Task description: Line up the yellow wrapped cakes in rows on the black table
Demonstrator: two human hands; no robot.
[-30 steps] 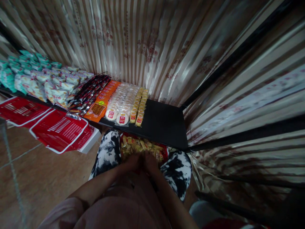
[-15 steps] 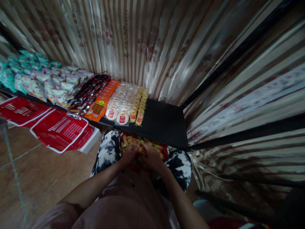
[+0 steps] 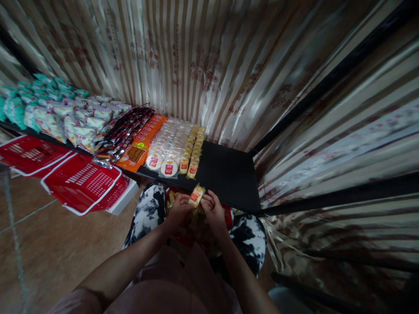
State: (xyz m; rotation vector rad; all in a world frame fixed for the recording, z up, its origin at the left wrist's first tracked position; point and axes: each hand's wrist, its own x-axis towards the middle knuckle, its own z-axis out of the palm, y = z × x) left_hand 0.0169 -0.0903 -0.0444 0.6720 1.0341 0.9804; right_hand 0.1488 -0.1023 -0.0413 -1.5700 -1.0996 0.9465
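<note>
A small yellow wrapped snack packet (image 3: 197,195) with a red-and-white label is held up between my two hands. My left hand (image 3: 178,211) pinches its left lower edge, while the fingers of my right hand (image 3: 214,212) close on its right side. Below them, between the knees, is a red container (image 3: 228,217) holding more yellow packets (image 3: 170,199), partly hidden by the hands. Just beyond, on the black shelf (image 3: 225,174), stand two rows of the same yellow packets (image 3: 193,152). Left of those lie rows of round white crackers (image 3: 169,167) in clear wrappers.
Further left on the shelf are an orange snack bag (image 3: 135,153), dark shiny packets (image 3: 126,131), white packets (image 3: 80,131) and green packets (image 3: 15,109). Red baskets (image 3: 83,181) stand on the floor below. A striped curtain (image 3: 183,56) hangs behind, with black frame bars (image 3: 343,192) at right.
Both hands have come up and slightly apart from the container, with one yellow packet now showing between them. The view has shifted slightly.
</note>
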